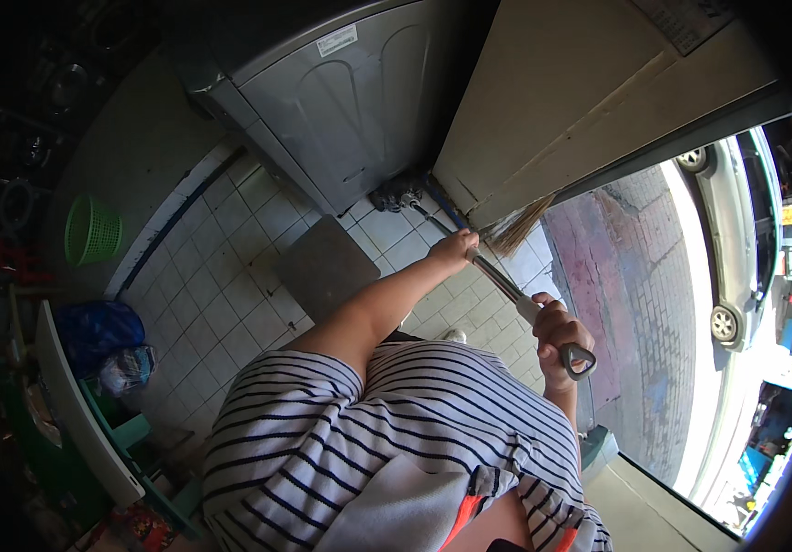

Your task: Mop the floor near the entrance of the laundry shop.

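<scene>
My left hand (pixel 454 252) is closed around the middle of a metal mop handle (pixel 499 277). Closer to the handle's end, my right hand (pixel 560 334) grips the pale sleeve just before a grey hanging loop (pixel 578 361). The handle slants away from me to a dark mop head (pixel 396 194), which lies on the white floor tiles in the corner between a grey metal appliance (pixel 340 103) and the beige wall. A straw broom's bristles (pixel 521 226) rest by the wall's end, right of the handle.
A dark square mat or board (pixel 327 268) lies on the tiles. At left are a green plastic basket (pixel 93 230), a blue bag (pixel 100 337) and green drawers (pixel 123 428). A paved street with a parked car (pixel 737 234) lies at right.
</scene>
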The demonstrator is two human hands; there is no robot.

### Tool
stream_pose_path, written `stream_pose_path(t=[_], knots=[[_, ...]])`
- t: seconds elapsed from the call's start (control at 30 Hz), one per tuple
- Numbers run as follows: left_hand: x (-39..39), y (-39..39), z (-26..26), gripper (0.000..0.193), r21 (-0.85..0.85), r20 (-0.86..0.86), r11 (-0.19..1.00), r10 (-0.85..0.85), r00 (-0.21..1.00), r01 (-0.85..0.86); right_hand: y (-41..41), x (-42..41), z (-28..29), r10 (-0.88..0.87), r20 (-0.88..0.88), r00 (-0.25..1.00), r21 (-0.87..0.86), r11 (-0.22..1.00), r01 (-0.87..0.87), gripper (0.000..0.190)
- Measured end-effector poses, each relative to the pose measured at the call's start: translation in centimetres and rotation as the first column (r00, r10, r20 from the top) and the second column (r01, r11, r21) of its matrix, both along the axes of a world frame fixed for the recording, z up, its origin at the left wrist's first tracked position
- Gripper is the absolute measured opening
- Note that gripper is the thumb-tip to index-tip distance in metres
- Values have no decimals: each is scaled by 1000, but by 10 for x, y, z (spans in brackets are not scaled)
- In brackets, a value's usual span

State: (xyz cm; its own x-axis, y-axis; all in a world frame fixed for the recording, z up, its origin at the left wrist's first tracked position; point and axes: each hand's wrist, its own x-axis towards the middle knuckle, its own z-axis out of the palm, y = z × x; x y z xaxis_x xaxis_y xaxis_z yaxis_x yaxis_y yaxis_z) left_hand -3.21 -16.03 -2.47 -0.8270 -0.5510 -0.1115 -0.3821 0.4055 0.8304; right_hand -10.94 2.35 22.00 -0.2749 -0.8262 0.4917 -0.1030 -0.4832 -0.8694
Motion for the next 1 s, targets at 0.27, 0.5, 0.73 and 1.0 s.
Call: stream_pose_path(t=[0.27,0.5,0.73,1.0], knots=[[13,-27,-11,14,-37,-55,999,-15,998,13,-29,31,-5,-185,42,982,-19,982,185,32],[15,-37,-15,21,-146,-32,974,-178,983,172,-24,42,9,-236,33,971,89,968,233,31],[27,-14,-6,21,-114,-91,982,-162,983,151,-8,62,16,-309,55,949,61,950,306,33],[62,21,115,14,-314,-297,949,-92,951,-7,38,54,114,-153,68,986,-87,983,159,33]])
